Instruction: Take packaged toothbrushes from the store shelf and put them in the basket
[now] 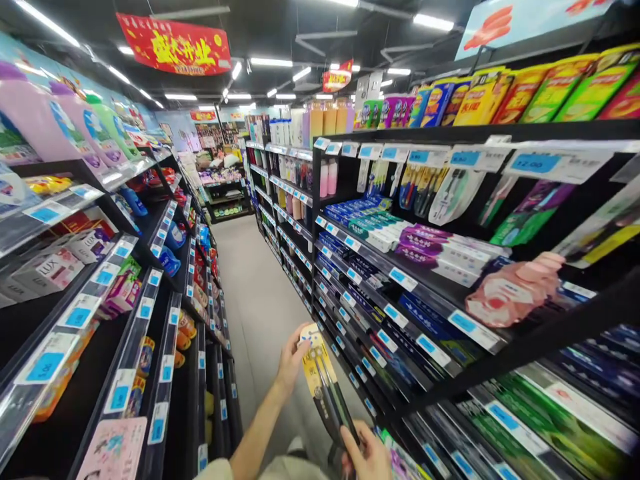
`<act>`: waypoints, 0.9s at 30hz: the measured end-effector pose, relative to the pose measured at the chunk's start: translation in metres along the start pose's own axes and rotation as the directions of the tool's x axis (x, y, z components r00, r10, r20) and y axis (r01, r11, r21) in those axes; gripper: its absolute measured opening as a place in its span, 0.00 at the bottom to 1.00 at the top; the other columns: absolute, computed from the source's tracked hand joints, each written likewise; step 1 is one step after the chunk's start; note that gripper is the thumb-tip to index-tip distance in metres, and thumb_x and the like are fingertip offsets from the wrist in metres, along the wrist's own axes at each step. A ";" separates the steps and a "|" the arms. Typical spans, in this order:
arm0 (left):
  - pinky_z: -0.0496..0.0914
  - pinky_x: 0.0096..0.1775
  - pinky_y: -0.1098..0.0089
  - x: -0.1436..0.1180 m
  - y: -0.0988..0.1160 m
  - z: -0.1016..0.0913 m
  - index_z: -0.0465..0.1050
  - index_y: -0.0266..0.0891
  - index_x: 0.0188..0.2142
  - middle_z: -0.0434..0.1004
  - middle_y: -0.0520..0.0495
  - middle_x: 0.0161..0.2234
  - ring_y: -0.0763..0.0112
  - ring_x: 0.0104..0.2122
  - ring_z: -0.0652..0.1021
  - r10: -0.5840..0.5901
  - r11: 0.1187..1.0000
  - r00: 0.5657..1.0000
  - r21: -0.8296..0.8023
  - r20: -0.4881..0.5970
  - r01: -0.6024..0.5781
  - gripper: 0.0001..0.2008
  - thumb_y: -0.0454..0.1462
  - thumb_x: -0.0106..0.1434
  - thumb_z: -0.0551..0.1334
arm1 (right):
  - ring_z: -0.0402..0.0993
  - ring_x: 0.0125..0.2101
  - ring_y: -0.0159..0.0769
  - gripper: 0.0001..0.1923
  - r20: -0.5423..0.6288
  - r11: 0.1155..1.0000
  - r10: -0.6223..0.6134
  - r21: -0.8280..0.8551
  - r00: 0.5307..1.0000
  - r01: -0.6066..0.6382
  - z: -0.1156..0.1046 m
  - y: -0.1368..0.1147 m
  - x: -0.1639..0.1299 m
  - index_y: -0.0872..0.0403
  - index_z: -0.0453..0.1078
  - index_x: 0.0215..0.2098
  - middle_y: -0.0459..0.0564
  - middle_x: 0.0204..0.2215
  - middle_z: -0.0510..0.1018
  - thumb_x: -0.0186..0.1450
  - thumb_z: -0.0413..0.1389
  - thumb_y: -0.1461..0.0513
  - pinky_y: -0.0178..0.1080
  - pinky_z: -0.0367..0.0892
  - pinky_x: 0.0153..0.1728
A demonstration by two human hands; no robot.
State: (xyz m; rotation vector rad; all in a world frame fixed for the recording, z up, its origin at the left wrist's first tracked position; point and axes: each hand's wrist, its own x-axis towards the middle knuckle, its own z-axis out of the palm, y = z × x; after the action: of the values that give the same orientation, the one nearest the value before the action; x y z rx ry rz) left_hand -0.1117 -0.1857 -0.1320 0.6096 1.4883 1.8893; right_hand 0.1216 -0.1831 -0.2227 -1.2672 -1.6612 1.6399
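Shop aisle, black shelving both sides, red banner [174, 45] overhead. We take the toothpaste shelf [395, 240] on the right as reference. Below and left of it, over the aisle floor, we hold a yellow toothbrush pack [325, 383] two-handed: left hand [291, 360] pinches its top end, fingers curled on the card; right hand [367, 457] closes round the bottom end. Held lengthwise, face up, likely so the print reads. Right hand is cut by the frame edge; pack text is too small to make out. Price tags [467, 325] along the shelf's front edge are unreadable.
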 end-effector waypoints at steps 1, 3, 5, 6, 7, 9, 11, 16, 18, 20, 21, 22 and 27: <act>0.67 0.63 0.55 -0.001 0.001 -0.002 0.80 0.38 0.56 0.80 0.38 0.59 0.48 0.60 0.76 0.000 1.000 1.000 0.012 -0.001 0.000 0.31 0.50 0.57 0.73 | 0.71 0.14 0.38 0.36 0.044 0.998 0.020 0.050 0.999 -0.022 0.000 -0.005 -0.003 0.53 0.73 0.31 0.45 0.14 0.73 0.55 0.59 0.29 0.36 0.65 0.18; 0.66 0.64 0.55 -0.002 0.003 -0.006 0.80 0.38 0.56 0.80 0.38 0.59 0.49 0.61 0.75 -0.007 1.000 1.000 0.027 0.005 0.007 0.30 0.48 0.57 0.72 | 0.70 0.15 0.36 0.34 0.065 0.991 0.019 0.128 0.998 -0.027 0.000 -0.019 -0.010 0.53 0.72 0.31 0.45 0.14 0.73 0.55 0.61 0.32 0.35 0.64 0.18; 0.66 0.63 0.56 0.001 0.003 -0.010 0.80 0.39 0.56 0.80 0.39 0.60 0.51 0.61 0.76 -0.016 1.000 1.000 0.022 0.015 0.016 0.28 0.47 0.58 0.71 | 0.70 0.15 0.36 0.32 0.060 0.984 0.032 0.176 0.998 -0.043 0.001 -0.032 -0.015 0.53 0.71 0.32 0.45 0.14 0.74 0.55 0.63 0.33 0.35 0.64 0.19; 0.67 0.63 0.57 0.004 0.002 -0.011 0.80 0.39 0.56 0.80 0.40 0.59 0.51 0.60 0.76 -0.020 1.000 1.000 0.018 0.017 0.020 0.27 0.47 0.59 0.70 | 0.70 0.15 0.35 0.32 0.060 0.979 0.046 0.194 0.997 -0.057 0.002 -0.037 -0.015 0.53 0.71 0.32 0.45 0.14 0.74 0.55 0.64 0.34 0.35 0.64 0.19; 0.67 0.63 0.58 0.007 0.001 -0.012 0.80 0.39 0.56 0.80 0.40 0.59 0.52 0.61 0.76 -0.023 1.000 1.000 0.016 0.020 0.023 0.26 0.47 0.60 0.69 | 0.70 0.14 0.35 0.32 0.060 0.975 0.061 0.209 0.996 -0.073 0.003 -0.040 -0.015 0.53 0.71 0.33 0.44 0.14 0.74 0.55 0.64 0.34 0.35 0.64 0.18; 0.67 0.63 0.59 0.016 -0.001 -0.011 0.82 0.39 0.54 0.80 0.40 0.59 0.53 0.61 0.76 -0.030 0.999 0.999 0.022 0.032 0.029 0.24 0.48 0.62 0.68 | 0.70 0.14 0.35 0.32 0.056 0.967 0.086 0.236 0.995 -0.097 0.004 -0.042 -0.014 0.54 0.71 0.33 0.44 0.14 0.74 0.55 0.65 0.35 0.34 0.64 0.18; 0.67 0.63 0.59 0.025 -0.002 -0.007 0.83 0.38 0.52 0.81 0.40 0.58 0.53 0.60 0.76 -0.038 0.999 0.998 0.031 0.054 0.037 0.24 0.49 0.63 0.67 | 0.69 0.14 0.34 0.32 0.038 0.960 0.105 0.257 0.994 -0.111 0.006 -0.040 -0.009 0.54 0.71 0.33 0.44 0.14 0.74 0.55 0.66 0.35 0.34 0.64 0.18; 0.70 0.60 0.59 0.060 -0.006 -0.003 0.85 0.38 0.49 0.84 0.38 0.53 0.53 0.55 0.79 0.000 0.989 0.989 0.146 0.149 -0.022 0.24 0.52 0.63 0.66 | 0.67 0.13 0.32 0.33 -0.031 0.955 0.141 0.268 0.990 -0.127 0.011 -0.015 0.022 0.53 0.71 0.32 0.42 0.13 0.72 0.55 0.64 0.33 0.33 0.61 0.16; 0.72 0.56 0.60 0.082 -0.010 -0.008 0.85 0.39 0.50 0.83 0.38 0.52 0.55 0.53 0.79 0.021 0.970 0.971 0.230 0.237 -0.077 0.24 0.53 0.65 0.65 | 0.66 0.13 0.31 0.33 -0.081 0.962 0.136 0.250 0.987 -0.112 0.015 -0.002 0.044 0.53 0.71 0.32 0.42 0.14 0.71 0.55 0.63 0.33 0.32 0.60 0.16; 0.75 0.52 0.62 0.109 -0.014 -0.017 0.85 0.41 0.50 0.82 0.39 0.49 0.56 0.50 0.80 0.027 0.948 0.949 0.294 0.315 -0.124 0.24 0.54 0.65 0.65 | 0.66 0.14 0.32 0.33 -0.139 0.970 0.129 0.225 0.982 -0.096 0.020 0.009 0.070 0.53 0.72 0.33 0.42 0.15 0.71 0.55 0.63 0.32 0.33 0.60 0.16; 0.75 0.50 0.63 0.123 -0.016 -0.023 0.85 0.42 0.50 0.82 0.39 0.48 0.57 0.48 0.80 0.030 0.935 0.939 0.322 0.342 -0.147 0.24 0.54 0.65 0.65 | 0.66 0.15 0.33 0.33 -0.165 0.973 0.127 0.212 0.978 -0.091 0.024 0.012 0.083 0.53 0.73 0.33 0.43 0.15 0.71 0.55 0.63 0.32 0.33 0.60 0.16; 0.76 0.48 0.63 0.138 -0.018 -0.029 0.85 0.43 0.50 0.81 0.40 0.48 0.57 0.47 0.80 0.034 0.923 0.931 0.347 0.363 -0.168 0.24 0.55 0.64 0.65 | 0.66 0.15 0.33 0.33 -0.188 0.977 0.125 0.196 0.974 -0.088 0.029 0.014 0.097 0.52 0.74 0.34 0.43 0.15 0.71 0.55 0.63 0.32 0.34 0.61 0.17; 0.79 0.44 0.62 0.213 -0.016 -0.058 0.85 0.46 0.50 0.79 0.40 0.48 0.58 0.42 0.81 0.058 0.889 0.913 0.396 0.404 -0.232 0.25 0.57 0.63 0.65 | 0.68 0.16 0.36 0.33 -0.254 0.986 0.119 0.145 0.960 -0.084 0.059 0.000 0.162 0.51 0.75 0.32 0.45 0.16 0.71 0.54 0.63 0.32 0.35 0.61 0.16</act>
State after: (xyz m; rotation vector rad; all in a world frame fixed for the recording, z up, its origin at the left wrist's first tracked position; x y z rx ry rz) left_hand -0.2945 -0.0663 -0.1692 1.2580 1.6370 1.4212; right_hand -0.0021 -0.0752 -0.2753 -1.4520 -1.3267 1.5356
